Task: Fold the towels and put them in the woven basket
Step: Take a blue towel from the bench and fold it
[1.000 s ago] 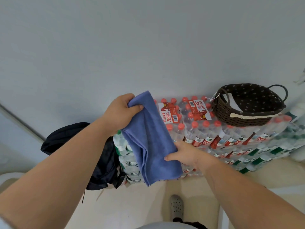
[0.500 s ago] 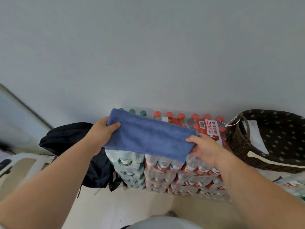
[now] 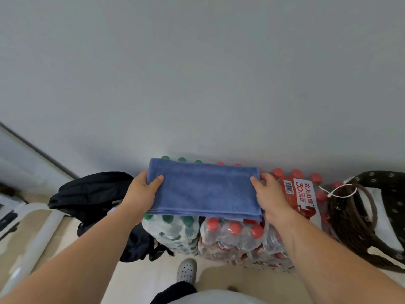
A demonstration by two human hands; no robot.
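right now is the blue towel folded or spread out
Folded: the blue towel is a narrow band with stacked edges along its near side.

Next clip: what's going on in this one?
A person holds a folded blue towel stretched flat between both hands. The left hand grips its left end and the right hand grips its right end, thumbs on top. The towel is over shrink-wrapped packs of bottled water stacked against the wall. The woven basket sits off to the right, and the towel is not yet in it.
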